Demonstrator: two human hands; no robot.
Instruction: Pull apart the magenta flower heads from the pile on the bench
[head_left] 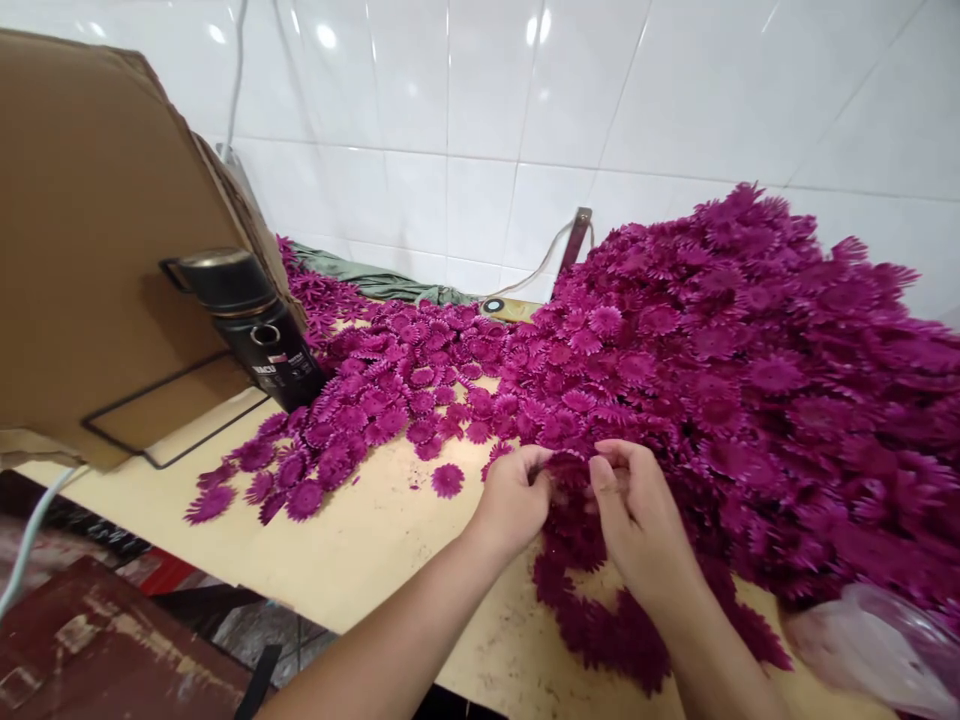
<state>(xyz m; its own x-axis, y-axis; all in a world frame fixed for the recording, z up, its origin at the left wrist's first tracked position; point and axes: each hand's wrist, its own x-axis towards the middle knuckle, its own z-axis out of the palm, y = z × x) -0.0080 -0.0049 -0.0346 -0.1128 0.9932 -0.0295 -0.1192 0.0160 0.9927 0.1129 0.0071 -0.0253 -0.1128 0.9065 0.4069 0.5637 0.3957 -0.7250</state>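
Observation:
Both my hands meet at the near edge of a spread of magenta artificial flower heads. My left hand [516, 498] is closed, thumb against fingers, on the left side of a magenta flower piece [568, 472]. On its other side my right hand [631, 510] pinches the same piece between thumb and fingers. Below and between the hands hangs a curved cluster of darker magenta flowers [600, 630], partly hidden by my right hand and forearm. A single flower head [448, 480] lies on the tabletop left of my left hand.
A tall heap of magenta flowers [750, 370] fills the right side. A black flask [251, 320] stands by a cardboard box [97, 230] at left. A clear plastic bag [874, 645] lies at lower right. White tiled wall [420, 80] borders the wooden tabletop [360, 560] behind.

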